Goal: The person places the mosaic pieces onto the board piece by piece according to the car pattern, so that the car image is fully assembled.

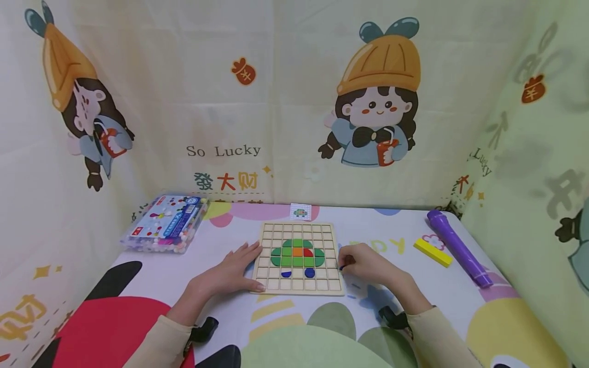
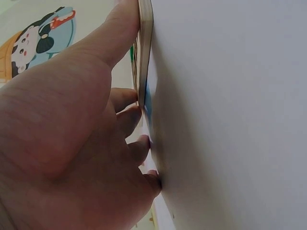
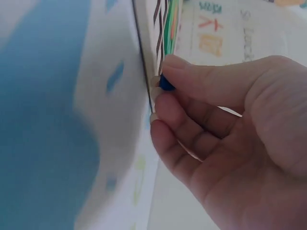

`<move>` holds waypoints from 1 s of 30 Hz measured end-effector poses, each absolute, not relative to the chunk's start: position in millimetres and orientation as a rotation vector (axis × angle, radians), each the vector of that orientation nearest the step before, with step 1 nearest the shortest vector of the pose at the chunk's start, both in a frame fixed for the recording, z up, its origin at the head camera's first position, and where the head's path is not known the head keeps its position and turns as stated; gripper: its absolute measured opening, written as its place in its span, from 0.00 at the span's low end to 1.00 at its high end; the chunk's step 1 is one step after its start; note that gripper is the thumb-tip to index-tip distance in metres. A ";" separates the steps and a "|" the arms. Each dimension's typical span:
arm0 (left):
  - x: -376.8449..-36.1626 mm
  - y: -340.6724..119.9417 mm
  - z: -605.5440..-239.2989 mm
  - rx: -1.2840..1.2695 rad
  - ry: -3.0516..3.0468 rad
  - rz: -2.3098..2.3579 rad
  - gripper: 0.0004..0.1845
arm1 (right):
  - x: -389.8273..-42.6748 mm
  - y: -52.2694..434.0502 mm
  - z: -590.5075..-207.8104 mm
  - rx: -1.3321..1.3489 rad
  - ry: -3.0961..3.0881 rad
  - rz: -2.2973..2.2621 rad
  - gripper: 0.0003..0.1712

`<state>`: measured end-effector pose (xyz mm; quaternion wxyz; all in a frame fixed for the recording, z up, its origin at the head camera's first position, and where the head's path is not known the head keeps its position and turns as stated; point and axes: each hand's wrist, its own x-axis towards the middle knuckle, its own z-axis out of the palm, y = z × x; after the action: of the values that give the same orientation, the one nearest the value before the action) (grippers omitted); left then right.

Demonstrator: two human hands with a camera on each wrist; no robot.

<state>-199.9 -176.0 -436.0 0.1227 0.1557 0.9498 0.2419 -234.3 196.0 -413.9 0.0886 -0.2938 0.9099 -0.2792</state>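
We see the right hand (image 1: 365, 264) pinching a small blue piece (image 3: 166, 83) at the wooden grid board's (image 1: 298, 284) three o'clock edge; left hand (image 1: 232, 271) lies flat, fingers straight, touching its nine o'clock edge. Purple torch (image 1: 455, 247) and yellow block (image 1: 432, 252) lie farther out toward three o'clock on the tabletop (image 1: 460, 301).

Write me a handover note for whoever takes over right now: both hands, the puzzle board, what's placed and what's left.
Left hand: flat on the table, fingers against the left edge of the wooden grid board, steadying it.
Right hand: beside the board's right edge, small blue piece pinched in its grip.
Placed: green shape with an orange and a red tile at its middle, two blue pieces in the row below.
Left: the held blue piece is not yet in a cell. More pieces sit in the clear box, far left.
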 end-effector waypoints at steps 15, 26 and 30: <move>-201.5 -175.0 -435.3 0.453 2.773 0.690 0.58 | -241.4 124.3 -410.1 -1.009 2.615 -0.948 0.09; -202.0 -175.1 -434.7 0.448 2.767 0.684 0.58 | -243.2 91.0 -416.9 -1.028 2.570 -0.958 0.08; -202.5 -175.6 -436.0 0.452 2.773 0.675 0.58 | -242.2 82.0 -415.9 -1.039 2.598 -0.924 0.07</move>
<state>-202.5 -175.6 -436.0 0.1257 0.1553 0.9520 0.2317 -242.2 82.0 -415.9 0.0972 -0.3511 0.8774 -0.3122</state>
